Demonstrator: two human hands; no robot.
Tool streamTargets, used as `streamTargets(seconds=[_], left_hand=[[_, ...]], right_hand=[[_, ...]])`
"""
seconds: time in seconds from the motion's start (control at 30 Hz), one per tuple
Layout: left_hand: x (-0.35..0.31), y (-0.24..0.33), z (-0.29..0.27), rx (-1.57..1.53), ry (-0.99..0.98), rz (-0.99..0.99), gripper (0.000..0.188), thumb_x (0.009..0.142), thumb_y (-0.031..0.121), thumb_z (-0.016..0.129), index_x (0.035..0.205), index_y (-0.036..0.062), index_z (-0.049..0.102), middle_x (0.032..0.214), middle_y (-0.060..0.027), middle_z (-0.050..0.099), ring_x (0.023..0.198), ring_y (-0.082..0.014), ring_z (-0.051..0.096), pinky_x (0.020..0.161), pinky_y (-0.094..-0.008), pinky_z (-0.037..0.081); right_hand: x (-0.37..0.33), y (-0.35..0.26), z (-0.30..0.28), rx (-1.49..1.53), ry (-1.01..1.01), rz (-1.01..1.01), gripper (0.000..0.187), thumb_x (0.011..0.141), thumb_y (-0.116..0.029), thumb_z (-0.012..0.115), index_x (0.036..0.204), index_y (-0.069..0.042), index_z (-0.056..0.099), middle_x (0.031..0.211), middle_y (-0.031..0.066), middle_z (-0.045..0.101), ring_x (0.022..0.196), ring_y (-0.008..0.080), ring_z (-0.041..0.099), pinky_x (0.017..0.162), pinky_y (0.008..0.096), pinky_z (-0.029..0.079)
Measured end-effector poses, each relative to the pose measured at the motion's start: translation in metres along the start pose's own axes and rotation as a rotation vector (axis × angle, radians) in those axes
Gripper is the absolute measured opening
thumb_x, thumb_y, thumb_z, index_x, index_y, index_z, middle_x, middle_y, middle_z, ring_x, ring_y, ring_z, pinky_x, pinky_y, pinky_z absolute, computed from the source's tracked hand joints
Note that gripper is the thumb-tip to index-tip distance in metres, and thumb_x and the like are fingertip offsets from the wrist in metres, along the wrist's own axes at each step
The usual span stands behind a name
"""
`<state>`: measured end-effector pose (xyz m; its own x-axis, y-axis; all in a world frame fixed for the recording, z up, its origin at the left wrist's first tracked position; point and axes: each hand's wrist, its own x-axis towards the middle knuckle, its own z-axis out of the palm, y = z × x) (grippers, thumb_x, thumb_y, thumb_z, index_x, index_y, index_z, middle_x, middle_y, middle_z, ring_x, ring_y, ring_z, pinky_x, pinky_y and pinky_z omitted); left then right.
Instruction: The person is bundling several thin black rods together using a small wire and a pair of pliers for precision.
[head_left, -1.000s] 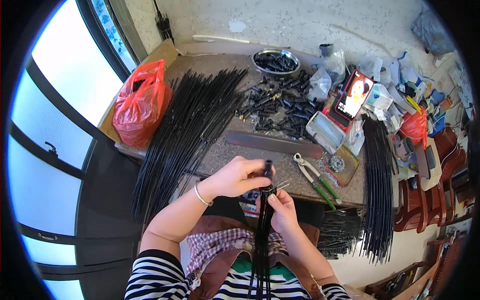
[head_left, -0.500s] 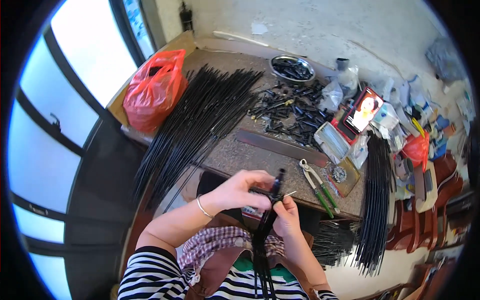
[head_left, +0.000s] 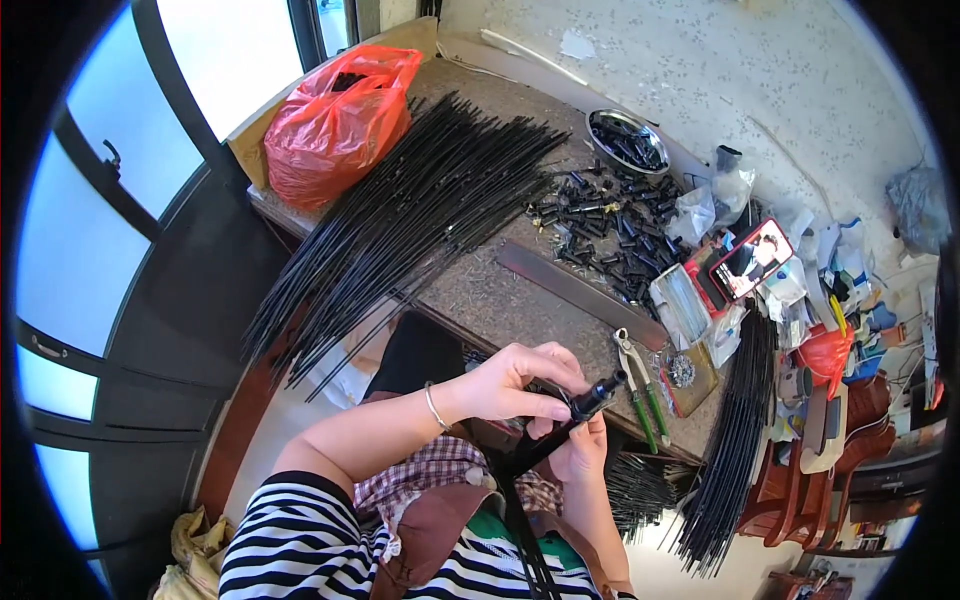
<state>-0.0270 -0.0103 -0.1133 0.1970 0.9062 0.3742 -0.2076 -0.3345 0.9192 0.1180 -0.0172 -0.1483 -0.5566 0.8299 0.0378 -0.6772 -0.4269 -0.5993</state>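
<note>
Black rods (head_left: 516, 505) here, tilted: I've got left grip (head_left: 525, 385) and right grip (head_left: 582, 452) closed around them, likely for steadiness.

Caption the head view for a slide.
Right hand holds a black rod bundle, left hand near its top, beside a workbench strewn with black parts.

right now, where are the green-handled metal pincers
In the head view, the pincers lie right of centre on the brown tabletop, between the right hand and a silvery cluster.
</note>
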Motion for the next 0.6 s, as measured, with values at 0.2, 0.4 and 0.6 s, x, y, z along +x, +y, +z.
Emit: streamTargets(seconds=[0.2,0.4,0.6], left_hand=[[0.004,-0.001,0.001,-0.304,-0.252,0.207,0.016,0.054,0.012,0.065,0.065,0.0027,0.056,0.065,-0.0063,0.055,0.071,-0.0195,0.047,0.071,-0.0332,0.035],[0.006,-0.01,0.019,-0.535,-0.378,-0.002,0.019,0.055,0.007,0.064,0.072,0.0034,0.055,0.077,-0.0057,0.05,0.075,-0.0169,0.045,0.073,-0.0316,0.033],[0.013,0.017,0.001,0.231,-0.067,0.102,0.074,0.044,0.029,0.072,0.103,0.0007,0.038,0.1,-0.0082,0.041,0.09,-0.0167,0.042,0.075,-0.0288,0.034]], right_hand=[[-0.006,-0.005,-0.001,0.056,-0.174,0.251,0.03,0.061,-0.008,0.061,0.087,-0.001,0.047,0.079,0.0086,0.05,0.068,0.0171,0.049,0.058,0.0281,0.04],[0.003,-0.013,0.012,-1.132,-0.031,-0.171,0.032,0.063,-0.005,0.059,0.09,-0.004,0.044,0.085,0.0038,0.046,0.08,0.0139,0.047,0.069,0.0247,0.039],[0.015,0.003,0.031,-0.489,0.464,-0.546,0.019,0.071,0.001,0.044,0.09,-0.001,0.043,0.086,0.0041,0.047,0.075,0.0098,0.045,0.068,0.0224,0.037]])
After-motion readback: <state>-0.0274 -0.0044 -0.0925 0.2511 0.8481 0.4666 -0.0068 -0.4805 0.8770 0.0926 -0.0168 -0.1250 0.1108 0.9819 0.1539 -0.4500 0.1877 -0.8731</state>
